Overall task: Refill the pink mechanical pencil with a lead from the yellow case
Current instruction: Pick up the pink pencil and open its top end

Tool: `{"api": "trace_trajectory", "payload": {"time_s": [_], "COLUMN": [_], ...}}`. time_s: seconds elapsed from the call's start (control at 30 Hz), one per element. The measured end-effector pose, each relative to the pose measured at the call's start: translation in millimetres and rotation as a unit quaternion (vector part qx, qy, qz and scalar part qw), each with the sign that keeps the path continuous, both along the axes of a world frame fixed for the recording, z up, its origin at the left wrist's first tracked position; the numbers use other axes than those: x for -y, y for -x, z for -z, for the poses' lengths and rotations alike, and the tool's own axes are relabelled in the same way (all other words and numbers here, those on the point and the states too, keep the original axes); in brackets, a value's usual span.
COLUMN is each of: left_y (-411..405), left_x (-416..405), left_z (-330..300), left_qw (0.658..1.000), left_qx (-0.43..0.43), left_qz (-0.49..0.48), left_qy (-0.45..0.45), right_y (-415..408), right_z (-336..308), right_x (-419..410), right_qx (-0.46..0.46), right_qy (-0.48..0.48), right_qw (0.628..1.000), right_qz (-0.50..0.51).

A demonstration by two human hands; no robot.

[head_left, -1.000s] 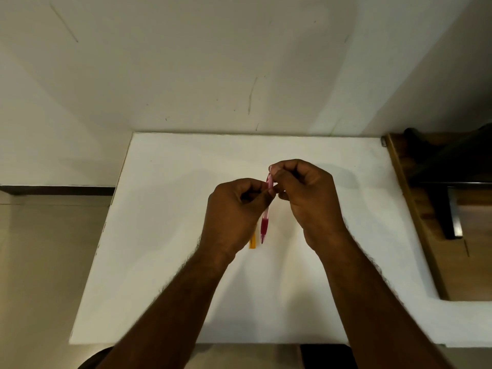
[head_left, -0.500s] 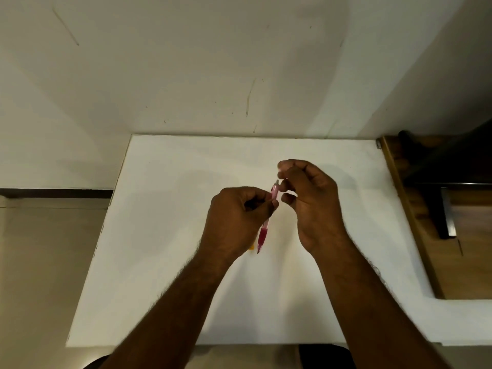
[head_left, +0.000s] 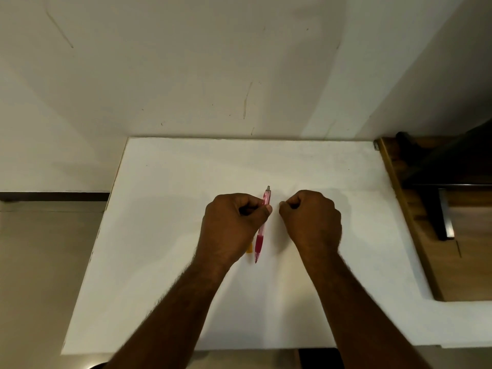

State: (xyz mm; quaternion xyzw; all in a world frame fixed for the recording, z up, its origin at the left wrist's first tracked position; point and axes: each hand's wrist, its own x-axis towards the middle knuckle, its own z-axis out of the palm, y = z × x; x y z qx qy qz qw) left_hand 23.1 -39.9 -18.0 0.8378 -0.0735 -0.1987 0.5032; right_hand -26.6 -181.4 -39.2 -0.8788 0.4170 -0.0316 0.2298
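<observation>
At the centre of the frame, over the white table (head_left: 165,235), the left hand (head_left: 231,227) pinches the pink mechanical pencil (head_left: 262,226) mid-barrel, tip toward the viewer, while the right hand (head_left: 311,219) is curled closed just beside it (contents hidden), and the yellow case (head_left: 249,249) peeks from beneath the left hand.

Open white table (head_left: 165,262) on all sides of left hand (head_left: 231,227) and right hand (head_left: 312,219). Narrow gap between the two fists, partly taken by pink pencil (head_left: 262,225). Wall (head_left: 186,75) bounding far edge; wooden furniture (head_left: 415,235) bounding right side.
</observation>
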Motion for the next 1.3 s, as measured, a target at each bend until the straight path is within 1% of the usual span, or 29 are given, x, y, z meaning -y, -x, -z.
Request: {"api": "trace_trajectory", "payload": {"time_s": [0.1, 0.17, 0.2, 0.23, 0.27, 0.3, 0.37, 0.43, 0.63, 0.77, 0.83, 0.97, 1.0, 1.07, 1.17, 1.23, 1.3], "left_y": [0, 0, 0, 0, 0, 0, 1, 2, 3, 5, 4, 6, 7, 7, 5, 4, 4], "left_x": [-1, -2, -2, -2, -2, -2, -1, 0, 1, 2, 2, 2, 3, 2, -1, -2, -2], "left_z": [0, -1, -1, -1, 0, -1, -1, -1, -1, 0, 0, 1, 1, 1, 1, 1, 0], "left_qw": [1.000, 1.000, 1.000, 1.000, 1.000, 1.000, 1.000, 1.000, 1.000, 0.999, 0.999, 0.997, 0.996, 0.996, 0.997, 0.997, 0.996], "left_qx": [-0.005, -0.009, -0.011, -0.013, -0.014, -0.015, -0.015, -0.015, -0.011, -0.010, -0.011, -0.035, -0.044, -0.054, -0.051, -0.055, -0.063], "left_qz": [0.003, 0.004, 0.005, 0.005, 0.007, 0.010, 0.014, 0.015, 0.021, 0.033, 0.037, 0.060, 0.063, 0.061, 0.053, 0.053, 0.055], "left_qy": [-0.006, -0.004, -0.003, -0.003, -0.005, -0.006, -0.005, -0.003, -0.015, -0.026, -0.026, -0.039, -0.037, -0.028, -0.016, -0.015, -0.017], "right_y": [0, 1, 1, 0, 0, 0, 0, 0, -2, -3, -3, -5, -5, -2, 5, 7, 8], "right_z": [-5, -13, -18, -23, -28, -32, -35, -35, -31, -30, -29, -27, -25, -18, -7, 0, 5], "right_x": [4, 11, 16, 19, 21, 21, 17, 13, 9, 6, 5, 9, 12, 20, 28, 28, 25], "right_qx": [0.011, 0.064, 0.109, 0.159, 0.200, 0.217, 0.194, 0.176, 0.197, 0.190, 0.204, 0.253, 0.253, 0.212, 0.094, 0.039, 0.015], "right_qy": [-0.020, -0.039, -0.069, -0.124, -0.193, -0.255, -0.326, -0.343, -0.316, -0.256, -0.241, -0.232, -0.221, -0.163, -0.054, -0.009, 0.025], "right_qw": [1.000, 0.997, 0.991, 0.979, 0.960, 0.941, 0.925, 0.923, 0.927, 0.945, 0.945, 0.938, 0.942, 0.964, 0.994, 0.999, 0.999], "right_qz": [-0.008, 0.009, 0.023, 0.036, 0.043, 0.041, 0.013, -0.012, -0.045, -0.076, -0.081, -0.034, -0.018, -0.002, -0.011, -0.016, -0.021]}}
